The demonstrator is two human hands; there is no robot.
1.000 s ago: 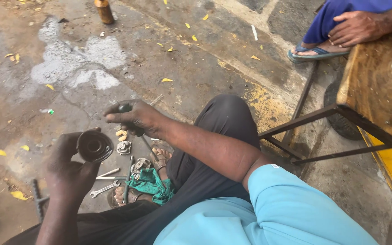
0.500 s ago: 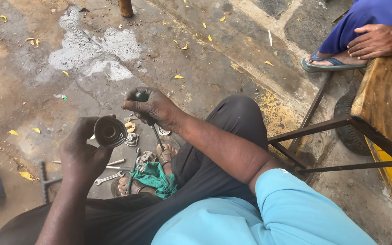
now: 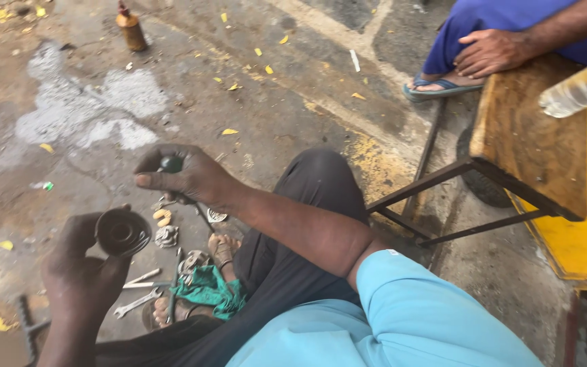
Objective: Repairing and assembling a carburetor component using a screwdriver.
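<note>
My left hand (image 3: 79, 272) holds a dark round metal part (image 3: 122, 232), cup-shaped with its hollow side facing up. My right hand (image 3: 188, 178) is closed around the green handle of a screwdriver (image 3: 170, 164), whose thin shaft points down toward the ground beside the part. The two hands are a short way apart, with the right one higher and further right. Below them lie small metal pieces (image 3: 166, 236), spanners (image 3: 136, 302) and a green cloth (image 3: 210, 291) by my sandalled feet.
Another person's hand (image 3: 494, 51) and sandalled foot (image 3: 436, 86) rest at the top right by a wooden cart (image 3: 528, 136) with a metal frame. A clear plastic bottle (image 3: 582, 86) lies on the cart. A small brown bottle (image 3: 131, 28) stands on the stained concrete.
My right hand has lifted the screwdriver up and away from the round part. The left hand keeps holding the part, and the camera has tilted and shifted a little.
</note>
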